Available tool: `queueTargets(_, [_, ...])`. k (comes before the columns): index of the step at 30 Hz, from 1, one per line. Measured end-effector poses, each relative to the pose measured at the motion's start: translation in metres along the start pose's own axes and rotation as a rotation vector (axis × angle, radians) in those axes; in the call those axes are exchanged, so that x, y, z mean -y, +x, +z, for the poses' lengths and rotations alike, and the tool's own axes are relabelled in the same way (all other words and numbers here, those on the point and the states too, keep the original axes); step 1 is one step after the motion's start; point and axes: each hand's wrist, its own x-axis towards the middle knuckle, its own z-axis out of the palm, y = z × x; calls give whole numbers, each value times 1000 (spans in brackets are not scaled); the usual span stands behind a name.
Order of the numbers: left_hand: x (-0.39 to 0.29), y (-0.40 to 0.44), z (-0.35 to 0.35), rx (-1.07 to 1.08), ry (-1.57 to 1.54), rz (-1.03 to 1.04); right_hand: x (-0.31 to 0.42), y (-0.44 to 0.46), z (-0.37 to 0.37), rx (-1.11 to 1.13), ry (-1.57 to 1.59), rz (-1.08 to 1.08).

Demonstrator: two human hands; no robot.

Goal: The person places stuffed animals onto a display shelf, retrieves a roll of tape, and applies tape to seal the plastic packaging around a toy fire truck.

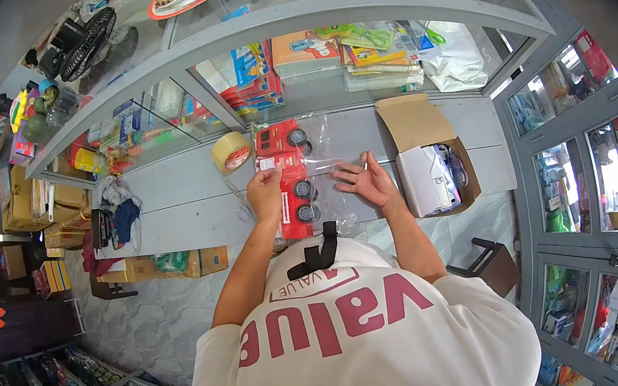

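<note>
A red toy fire truck (291,165) with black wheels lies on the grey counter in front of me, with clear plastic wrap (328,147) around it and spreading to its right. My left hand (265,193) grips the truck's left side near its middle, fingers closed against it. On the other side, my right hand (371,183) is over the loose plastic, its fingers stretched and apart. Whether its fingertips touch the film I cannot tell. Left of the truck are a roll of tape (232,152) and a pair of scissors (239,201).
An open cardboard box (470,184) with packed items stands at right on the counter (171,226). Behind rises a glass display case (346,10) with stationery. Crumpled cloth (121,207) lies at left. A dark stool (489,266) is at lower right.
</note>
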Motion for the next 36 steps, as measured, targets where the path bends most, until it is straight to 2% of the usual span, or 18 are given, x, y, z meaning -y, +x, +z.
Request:
queueTargets(2, [-2,-5,-1,-101,430,236,2,-2,2,-94,74,27])
queueTargets(5, [-17,-12,1,-117,513,292,3,-4,2,-53,26,41])
queueTargets(8, [-20,-14,0,-154,456,279,5,-4,8,-51,25,53])
queueTargets(12, [19,11,-4,-119,268,291,8,-2,17,-39,-21,64])
queueTargets(14, [30,20,-8,-56,160,104,9,0,22,-61,-17,81])
queueTargets(18, [22,15,-16,-61,-20,-36,8,3,29,33,-71,61])
queueTargets(20, [34,20,-23,-156,315,205,8,4,37,43,-115,73])
queueTargets(23, [20,1,-22,-150,434,313,4,9,45,48,-124,91])
queueTargets(27, [5,-29,-14,-114,460,365,-6,19,46,65,-122,103])
queueTargets(29, [-6,-42,-15,17,580,440,-14,22,52,56,-83,97])
queueTargets(30, [-7,-43,-17,10,576,438,-17,24,55,58,-88,103])
queueTargets(33, [-12,-43,-23,172,496,390,-25,27,63,74,-102,91])
queueTargets(36, [-11,-42,-29,190,458,403,-31,30,70,108,-101,83])
